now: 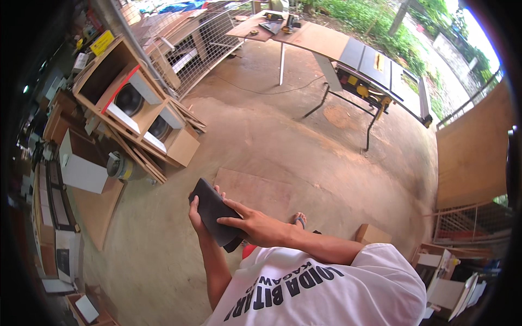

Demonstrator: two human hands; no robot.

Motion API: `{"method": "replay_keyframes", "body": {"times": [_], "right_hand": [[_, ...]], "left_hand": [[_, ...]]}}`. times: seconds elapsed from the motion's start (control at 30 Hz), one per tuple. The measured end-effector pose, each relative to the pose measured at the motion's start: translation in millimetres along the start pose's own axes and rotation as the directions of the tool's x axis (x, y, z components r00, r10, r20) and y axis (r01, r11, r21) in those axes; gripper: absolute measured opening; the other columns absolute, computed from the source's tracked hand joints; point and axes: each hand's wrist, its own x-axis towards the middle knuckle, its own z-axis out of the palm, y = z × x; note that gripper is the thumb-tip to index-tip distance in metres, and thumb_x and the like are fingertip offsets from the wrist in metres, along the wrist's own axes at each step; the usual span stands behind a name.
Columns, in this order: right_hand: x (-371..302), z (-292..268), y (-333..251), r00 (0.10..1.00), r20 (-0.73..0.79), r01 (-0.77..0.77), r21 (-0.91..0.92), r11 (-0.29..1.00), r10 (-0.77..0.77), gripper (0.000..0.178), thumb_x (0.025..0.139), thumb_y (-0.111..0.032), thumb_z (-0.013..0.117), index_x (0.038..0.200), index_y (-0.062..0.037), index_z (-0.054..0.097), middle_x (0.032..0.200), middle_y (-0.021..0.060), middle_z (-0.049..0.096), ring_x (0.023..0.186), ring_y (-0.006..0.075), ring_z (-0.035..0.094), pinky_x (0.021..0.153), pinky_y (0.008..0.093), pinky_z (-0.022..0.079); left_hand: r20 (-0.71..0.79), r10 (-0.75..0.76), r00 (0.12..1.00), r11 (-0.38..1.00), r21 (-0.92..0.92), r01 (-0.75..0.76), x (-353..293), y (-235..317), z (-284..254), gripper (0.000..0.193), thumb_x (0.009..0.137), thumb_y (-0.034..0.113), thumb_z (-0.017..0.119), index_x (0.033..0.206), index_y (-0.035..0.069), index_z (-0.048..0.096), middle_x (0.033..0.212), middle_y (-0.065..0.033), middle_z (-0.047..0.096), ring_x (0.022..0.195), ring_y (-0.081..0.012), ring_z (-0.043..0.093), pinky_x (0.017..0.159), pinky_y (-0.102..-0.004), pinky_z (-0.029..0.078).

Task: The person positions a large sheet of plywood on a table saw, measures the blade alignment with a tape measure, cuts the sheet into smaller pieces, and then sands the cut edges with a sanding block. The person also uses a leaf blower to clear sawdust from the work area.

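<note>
White shirt (pixel 348 271) and bent forearms fill the foreground at five and six o'clock, as you hold a black, flat, flexible-looking piece (pixel 212 206) between seven and eight o'clock, clear of the concrete floor (pixel 163 217). Your left hand (pixel 198 217) grasps it from beneath, thumb along its left edge and fingertips curling over its far side; your right hand (pixel 260 225) lies across its upper face, fingers spread, though whether it grips cannot be told.

Below centre, a thin brown board (pixel 261 190) lies flat on the stained floor, with your sandalled foot (pixel 300 219) at five o'clock and a wooden block (pixel 372 233) at four. A long bench (pixel 315 38) with a table saw (pixel 370 62) runs from twelve to past two, a rust-coloured patch (pixel 340 116) on the ground beneath. At ten stands a wooden speaker cabinet (pixel 149 117); wire mesh (pixel 204 49) rises at eleven, greenery (pixel 348 19) shows at one, and a plywood panel (pixel 473 157) stands at three.
</note>
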Motion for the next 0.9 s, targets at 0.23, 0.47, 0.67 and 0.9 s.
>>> {"method": "replay_keyframes", "body": {"times": [0.23,0.47,0.67,0.9], "right_hand": [[-17.2,-14.5,1.3,0.999,0.043,0.015,-0.124,0.992,-0.010,0.065,0.085,0.009,0.068,0.146,-0.0124,0.062,0.164,0.0360,0.026,0.137,0.0521,0.052,0.110,0.0472,0.052],[-39.0,-32.1,-5.7,0.998,-0.011,-0.060,0.013,0.998,0.060,0.069,0.088,-0.013,0.083,0.152,-0.0192,0.058,0.167,0.0302,0.030,0.144,0.0484,0.047,0.116,0.0452,0.048],[-36.3,-27.7,-12.2,0.972,-0.228,0.042,-0.054,0.998,-0.054,0.072,0.082,-0.003,0.083,0.149,-0.0191,0.062,0.168,0.0241,0.033,0.142,0.0449,0.051,0.109,0.0478,0.055],[-41.9,-33.5,-10.3,0.979,-0.203,-0.003,-0.125,0.992,-0.023,0.070,0.089,-0.029,0.083,0.153,-0.0193,0.058,0.169,0.0296,0.025,0.151,0.0549,0.034,0.115,0.0567,0.043]], "left_hand": [[0.286,-0.147,0.947,0.959,-0.192,0.207,9.4,-16.9,14.5,0.062,0.106,0.030,0.048,0.159,0.004,0.032,0.154,-0.0185,0.052,0.146,-0.0366,0.046,0.124,-0.0689,0.028],[0.088,0.066,0.994,0.996,-0.058,-0.061,-6.7,-6.9,61.9,0.034,0.108,0.023,0.051,0.141,0.028,0.046,0.148,-0.0194,0.056,0.134,-0.0392,0.058,0.117,-0.0694,0.039],[0.214,0.195,0.957,0.980,-0.091,-0.179,-9.0,14.4,115.0,0.044,0.104,0.020,0.055,0.145,0.026,0.042,0.148,-0.0248,0.054,0.134,-0.0439,0.056,0.116,-0.0649,0.042],[0.043,0.244,0.969,0.970,0.008,-0.244,5.4,3.8,114.0,0.042,0.102,0.020,0.051,0.142,0.022,0.037,0.136,-0.0247,0.055,0.121,-0.0429,0.063,0.106,-0.0610,0.052]]}}
